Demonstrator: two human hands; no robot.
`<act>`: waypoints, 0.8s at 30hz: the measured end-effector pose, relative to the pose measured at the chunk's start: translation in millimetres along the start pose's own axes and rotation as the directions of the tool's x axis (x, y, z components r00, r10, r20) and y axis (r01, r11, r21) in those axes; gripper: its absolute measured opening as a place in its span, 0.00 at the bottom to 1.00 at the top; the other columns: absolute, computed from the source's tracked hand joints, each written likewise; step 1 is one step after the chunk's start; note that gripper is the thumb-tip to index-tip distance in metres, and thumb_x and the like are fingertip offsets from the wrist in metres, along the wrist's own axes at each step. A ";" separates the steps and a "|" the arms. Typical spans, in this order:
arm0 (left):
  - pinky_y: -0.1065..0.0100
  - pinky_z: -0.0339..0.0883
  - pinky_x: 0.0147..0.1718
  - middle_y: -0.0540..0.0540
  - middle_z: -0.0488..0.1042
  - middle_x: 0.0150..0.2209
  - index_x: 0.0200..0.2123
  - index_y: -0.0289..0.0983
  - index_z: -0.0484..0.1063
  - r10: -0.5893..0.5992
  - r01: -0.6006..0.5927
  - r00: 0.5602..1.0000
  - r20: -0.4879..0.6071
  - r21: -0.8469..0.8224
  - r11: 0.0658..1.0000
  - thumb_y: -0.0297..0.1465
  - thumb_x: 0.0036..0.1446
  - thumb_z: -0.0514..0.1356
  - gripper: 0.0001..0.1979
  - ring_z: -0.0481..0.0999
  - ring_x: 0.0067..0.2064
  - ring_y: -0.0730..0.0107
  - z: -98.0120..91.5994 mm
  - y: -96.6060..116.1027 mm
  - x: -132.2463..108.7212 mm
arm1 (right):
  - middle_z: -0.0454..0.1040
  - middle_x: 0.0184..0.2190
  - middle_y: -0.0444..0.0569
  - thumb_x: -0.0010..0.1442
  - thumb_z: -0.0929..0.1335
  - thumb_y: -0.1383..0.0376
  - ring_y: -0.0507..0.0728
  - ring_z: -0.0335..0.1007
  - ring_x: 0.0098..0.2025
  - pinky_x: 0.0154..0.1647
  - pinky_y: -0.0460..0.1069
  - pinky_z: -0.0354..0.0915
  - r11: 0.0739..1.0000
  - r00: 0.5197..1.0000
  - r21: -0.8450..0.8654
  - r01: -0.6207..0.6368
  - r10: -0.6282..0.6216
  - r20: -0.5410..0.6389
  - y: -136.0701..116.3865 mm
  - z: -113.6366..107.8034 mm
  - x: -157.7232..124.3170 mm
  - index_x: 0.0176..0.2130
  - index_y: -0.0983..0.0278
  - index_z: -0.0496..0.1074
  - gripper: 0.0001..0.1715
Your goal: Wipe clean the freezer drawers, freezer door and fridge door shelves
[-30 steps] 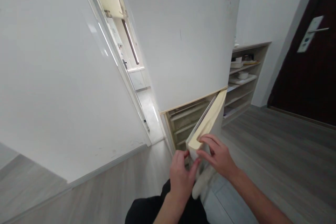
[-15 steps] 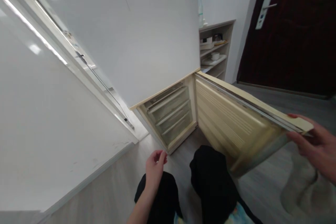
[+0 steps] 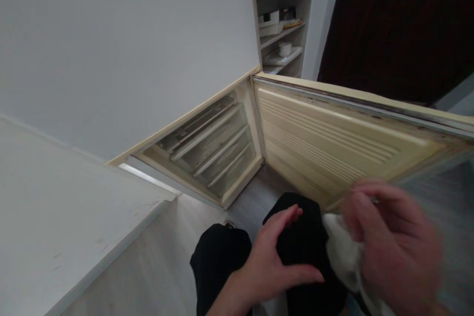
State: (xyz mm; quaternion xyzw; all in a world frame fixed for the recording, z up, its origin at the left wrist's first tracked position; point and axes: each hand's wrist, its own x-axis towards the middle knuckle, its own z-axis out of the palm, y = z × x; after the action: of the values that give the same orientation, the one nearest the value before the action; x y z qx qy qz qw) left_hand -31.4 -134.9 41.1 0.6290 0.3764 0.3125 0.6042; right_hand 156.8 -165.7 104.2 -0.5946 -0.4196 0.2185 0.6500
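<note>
My left hand is held over my dark-clad knees, its thumb and fingers spread, with nothing in it. My right hand is curled and smeared by motion, in front of the freezer door's lower part and apart from its top edge. Beside and under it hangs a whitish, cloth-like thing; whether the fingers grip it is hidden. The cream freezer door, ribbed inside, stands wide open to the right. Within the freezer compartment, several stacked clear drawers with pale front edges are pushed in.
A tall white panel rises above the freezer. At left a low white wall borders the grey wood floor. Behind the door are a shelf unit holding a white cup and a dark brown door.
My right hand has let go of the freezer door's edge and moved left and down, the whitish thing with it. My left hand has moved right and spread its fingers. The view has tilted down.
</note>
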 end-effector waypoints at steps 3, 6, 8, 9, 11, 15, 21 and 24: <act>0.57 0.70 0.58 0.43 0.80 0.53 0.57 0.42 0.78 -0.062 0.062 0.997 0.039 -0.005 0.998 0.39 0.44 0.78 0.35 0.77 0.54 0.53 6.6 8.7 -3.8 | 0.67 0.26 0.43 0.69 0.70 0.51 0.49 0.56 0.21 0.19 0.45 0.55 0.976 0.994 0.195 -0.094 0.080 0.081 -7.3 57.7 17.8 0.40 0.59 0.71 0.14; 0.65 0.72 0.41 0.45 0.80 0.36 0.42 0.37 0.82 -0.172 0.156 0.979 -0.106 -0.145 0.977 0.38 0.54 0.70 0.14 0.76 0.38 0.62 5.8 9.1 -7.5 | 0.69 0.27 0.42 0.69 0.68 0.46 0.49 0.62 0.24 0.23 0.44 0.61 0.922 0.936 0.285 -0.263 0.172 0.306 1.6 85.6 24.5 0.46 0.60 0.71 0.20; 0.65 0.73 0.42 0.44 0.80 0.37 0.42 0.36 0.81 -0.269 0.169 0.924 -0.271 -0.339 0.925 0.42 0.54 0.71 0.18 0.77 0.40 0.61 0.1 9.5 -12.3 | 0.75 0.38 0.47 0.68 0.67 0.43 0.51 0.72 0.35 0.35 0.45 0.71 0.895 0.868 0.267 -0.358 0.214 0.449 15.4 86.1 20.1 0.53 0.60 0.70 0.27; 0.64 0.73 0.44 0.43 0.81 0.40 0.44 0.36 0.81 -0.326 0.161 0.883 -0.339 -0.434 0.887 0.44 0.52 0.72 0.21 0.78 0.42 0.59 -4.0 10.9 -15.6 | 0.77 0.46 0.50 0.67 0.68 0.43 0.53 0.75 0.42 0.43 0.47 0.73 0.890 0.828 0.231 -0.392 0.233 0.510 23.1 82.6 15.2 0.56 0.60 0.70 0.29; 0.63 0.75 0.45 0.41 0.81 0.42 0.44 0.36 0.81 -0.425 0.122 0.793 -0.437 -0.571 0.812 0.48 0.47 0.74 0.27 0.78 0.45 0.56 -13.3 16.2 -23.3 | 0.75 0.56 0.54 0.62 0.72 0.44 0.57 0.75 0.53 0.54 0.51 0.72 0.882 0.727 0.125 -0.453 0.285 0.625 37.1 71.9 0.7 0.58 0.60 0.70 0.34; 0.64 0.76 0.42 0.42 0.80 0.37 0.37 0.35 0.81 -0.490 0.063 0.691 -0.532 -0.631 0.774 0.48 0.40 0.77 0.27 0.79 0.43 0.57 -28.3 28.5 -40.1 | 0.79 0.45 0.51 0.58 0.76 0.48 0.58 0.77 0.46 0.46 0.50 0.72 0.848 0.509 -0.036 -0.529 0.351 0.786 51.2 51.9 -34.0 0.49 0.63 0.76 0.28; 0.68 0.75 0.37 0.47 0.76 0.29 0.32 0.33 0.80 -0.474 0.015 0.645 -0.600 -0.610 0.792 0.45 0.40 0.78 0.23 0.76 0.34 0.65 -35.2 32.5 -60.2 | 0.79 0.35 0.47 0.69 0.68 0.49 0.54 0.74 0.37 0.37 0.46 0.68 0.946 0.604 -0.099 -0.310 0.276 0.747 46.8 37.5 -56.1 0.39 0.63 0.81 0.21; 0.71 0.75 0.37 0.47 0.77 0.31 0.31 0.34 0.80 -0.490 -0.045 0.596 -0.636 -0.636 0.771 0.43 0.38 0.79 0.23 0.75 0.33 0.69 -33.9 38.5 -64.3 | 0.80 0.46 0.51 0.67 0.70 0.49 0.57 0.77 0.44 0.45 0.48 0.73 0.981 0.673 -0.075 -0.178 0.177 0.718 43.6 32.5 -60.6 0.54 0.60 0.78 0.23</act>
State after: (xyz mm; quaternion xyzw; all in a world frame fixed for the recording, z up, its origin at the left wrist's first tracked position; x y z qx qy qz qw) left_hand -89.9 -171.3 85.9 0.1543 0.5605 0.5687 0.5819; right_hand 106.5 -185.4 43.2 -0.4986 -0.5809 0.4965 0.4092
